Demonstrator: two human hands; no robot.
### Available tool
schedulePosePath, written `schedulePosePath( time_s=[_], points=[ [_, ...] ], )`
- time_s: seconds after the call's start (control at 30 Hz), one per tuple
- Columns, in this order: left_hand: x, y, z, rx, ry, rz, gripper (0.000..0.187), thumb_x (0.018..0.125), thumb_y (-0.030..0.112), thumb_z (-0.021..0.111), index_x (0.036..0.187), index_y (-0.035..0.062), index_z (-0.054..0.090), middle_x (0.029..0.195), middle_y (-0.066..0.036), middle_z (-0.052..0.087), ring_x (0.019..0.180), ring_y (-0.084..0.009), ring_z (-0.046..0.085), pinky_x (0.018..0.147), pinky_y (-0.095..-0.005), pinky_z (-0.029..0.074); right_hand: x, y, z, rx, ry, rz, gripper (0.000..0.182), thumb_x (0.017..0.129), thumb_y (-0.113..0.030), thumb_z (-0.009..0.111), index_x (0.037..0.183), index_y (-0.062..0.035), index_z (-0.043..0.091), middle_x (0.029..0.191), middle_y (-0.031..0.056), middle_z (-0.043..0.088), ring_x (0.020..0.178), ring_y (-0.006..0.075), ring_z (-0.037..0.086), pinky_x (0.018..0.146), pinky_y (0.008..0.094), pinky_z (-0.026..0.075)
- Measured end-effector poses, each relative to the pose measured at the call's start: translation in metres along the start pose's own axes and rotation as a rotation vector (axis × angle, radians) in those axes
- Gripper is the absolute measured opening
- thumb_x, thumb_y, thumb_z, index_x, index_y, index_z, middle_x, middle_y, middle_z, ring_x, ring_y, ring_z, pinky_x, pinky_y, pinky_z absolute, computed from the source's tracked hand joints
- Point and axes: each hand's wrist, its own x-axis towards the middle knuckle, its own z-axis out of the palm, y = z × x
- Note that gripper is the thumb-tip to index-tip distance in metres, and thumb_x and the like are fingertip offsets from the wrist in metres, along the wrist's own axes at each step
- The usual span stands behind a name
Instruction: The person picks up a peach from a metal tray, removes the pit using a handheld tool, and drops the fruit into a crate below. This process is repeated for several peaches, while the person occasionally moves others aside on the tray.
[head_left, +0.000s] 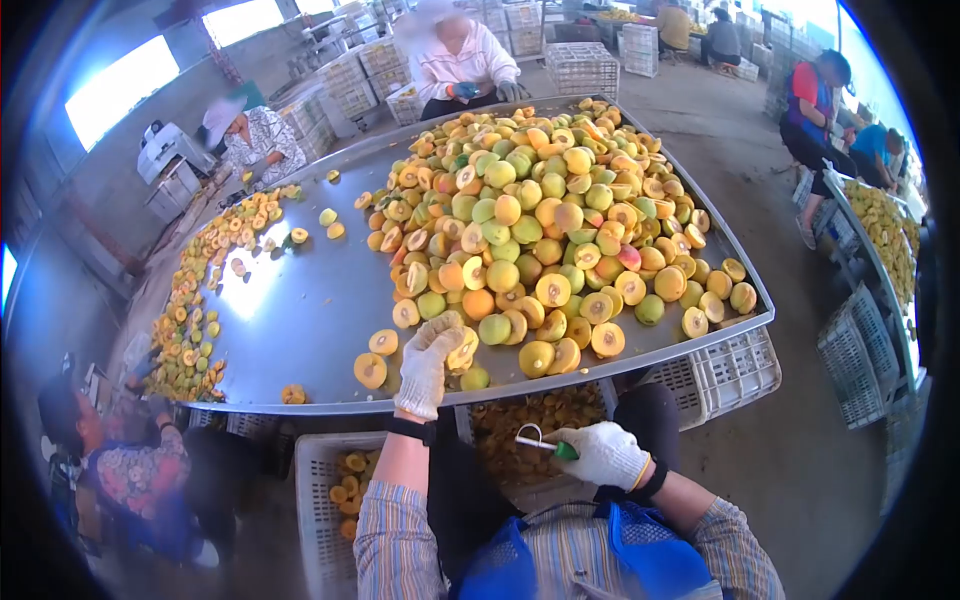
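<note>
My left hand [428, 367], in a white knitted glove, is at the near edge of the metal table [300, 350]. Its fingers are closed on a yellow peach half [463, 349], cut side showing. In my right hand [607, 455], also gloved, is a pitting knife [564, 451] with a green handle and a curved metal loop. The hand holds it over my lap, above a crate of brown peach stones or scraps [530, 430]. A large heap of whole and halved peaches [520, 220] covers the table's right part, just beyond my left hand.
A white crate [318, 500] with peach halves stands below, left of my legs. Another white crate [735, 372] is under the table's right corner. More halves [185, 320] line the table's left edge. People sit around it, and others work at a second table [880, 235] on the right.
</note>
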Motion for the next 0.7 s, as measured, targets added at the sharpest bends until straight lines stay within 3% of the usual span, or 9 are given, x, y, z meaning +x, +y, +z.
schedulePosePath(
  time_s=[0.03, 0.07, 0.13, 0.17, 0.2, 0.27, 0.43, 0.53, 0.7],
  points=[
    [-0.018, 0.004, 0.007, -0.251, 0.016, 0.039, 0.032, 0.097, 0.026, 0.061, 0.117, 0.0018, 0.063, 0.100, -0.011, 0.070, 0.087, -0.0224, 0.071, 0.062, -0.0314, 0.059, 0.003, -0.006, -0.003, 0.026, 0.032, -0.018, 0.035, 0.085, -0.037, 0.069, 0.115, -0.0188, 0.069, 0.075, 0.0104, 0.069, 0.069, 0.0309, 0.070, 0.063, 0.0408, 0.057],
    [-0.033, 0.004, 0.003, -0.429, -0.017, -0.063, 0.035, 0.098, 0.030, 0.059, 0.118, 0.0021, 0.061, 0.101, -0.014, 0.069, 0.081, -0.0262, 0.071, 0.058, -0.0322, 0.058, 0.006, -0.013, -0.006, 0.049, 0.064, -0.033, 0.033, 0.086, -0.038, 0.069, 0.113, -0.0185, 0.069, 0.075, 0.0101, 0.069, 0.069, 0.0307, 0.070, 0.063, 0.0405, 0.057],
    [-0.059, 0.003, 0.005, -0.526, -0.222, -0.076, 0.041, 0.100, 0.037, 0.055, 0.120, 0.0022, 0.059, 0.101, -0.015, 0.068, 0.081, -0.0286, 0.070, 0.057, -0.0331, 0.057, 0.008, -0.026, -0.011, 0.113, 0.115, -0.113, 0.032, 0.089, -0.037, 0.066, 0.115, -0.0184, 0.068, 0.072, 0.0113, 0.069, 0.065, 0.0323, 0.069, 0.061, 0.0434, 0.056],
    [-0.068, -0.007, 0.004, -0.546, -0.233, -0.079, 0.047, 0.101, 0.043, 0.053, 0.122, 0.0013, 0.058, 0.104, -0.016, 0.068, 0.092, -0.0301, 0.069, 0.063, -0.0347, 0.058, 0.009, -0.036, -0.016, 0.099, 0.111, -0.086, 0.033, 0.089, -0.037, 0.066, 0.117, -0.0190, 0.067, 0.073, 0.0112, 0.069, 0.066, 0.0323, 0.069, 0.061, 0.0430, 0.056],
    [-0.079, -0.007, 0.014, -0.554, -0.229, -0.085, 0.047, 0.101, 0.043, 0.053, 0.122, 0.0013, 0.058, 0.104, -0.016, 0.068, 0.092, -0.0301, 0.069, 0.063, -0.0347, 0.058, 0.008, -0.042, -0.018, 0.086, 0.106, -0.054, 0.035, 0.089, -0.038, 0.066, 0.118, -0.0195, 0.066, 0.073, 0.0111, 0.069, 0.066, 0.0323, 0.069, 0.061, 0.0427, 0.056],
    [-0.101, -0.007, 0.035, -0.606, 0.004, -0.064, 0.052, 0.101, 0.045, 0.051, 0.125, -0.0009, 0.057, 0.106, -0.018, 0.067, 0.096, -0.0296, 0.068, 0.067, -0.0341, 0.059, 0.007, -0.045, -0.015, 0.089, 0.104, -0.063, 0.037, 0.090, -0.039, 0.065, 0.121, -0.0190, 0.064, 0.074, 0.0122, 0.068, 0.067, 0.0328, 0.069, 0.060, 0.0432, 0.056],
    [-0.123, -0.020, 0.036, -0.600, -0.183, -0.111, 0.051, 0.102, 0.041, 0.051, 0.126, -0.0032, 0.057, 0.113, -0.019, 0.067, 0.103, -0.0273, 0.066, 0.084, -0.0380, 0.057, -0.001, -0.047, -0.008, 0.036, 0.164, -0.047, 0.037, 0.090, -0.040, 0.065, 0.118, -0.0162, 0.064, 0.072, 0.0139, 0.068, 0.065, 0.0340, 0.068, 0.059, 0.0445, 0.054],
    [-0.130, -0.024, 0.049, -0.505, -0.100, -0.084, 0.054, 0.102, 0.043, 0.049, 0.124, -0.0055, 0.056, 0.109, -0.023, 0.066, 0.103, -0.0315, 0.065, 0.092, -0.0420, 0.053, -0.005, -0.046, -0.007, 0.011, 0.200, -0.061, 0.037, 0.090, -0.040, 0.065, 0.117, -0.0145, 0.064, 0.072, 0.0141, 0.068, 0.065, 0.0339, 0.068, 0.059, 0.0443, 0.054],
    [-0.137, -0.031, 0.061, -0.530, -0.070, -0.063, 0.051, 0.102, 0.041, 0.049, 0.122, -0.0055, 0.059, 0.110, -0.023, 0.066, 0.103, -0.0309, 0.065, 0.091, -0.0423, 0.054, -0.010, -0.046, -0.007, -0.001, 0.191, -0.056, 0.040, 0.089, -0.041, 0.065, 0.117, -0.0127, 0.064, 0.073, 0.0148, 0.068, 0.066, 0.0344, 0.068, 0.060, 0.0443, 0.055]
  ],
)
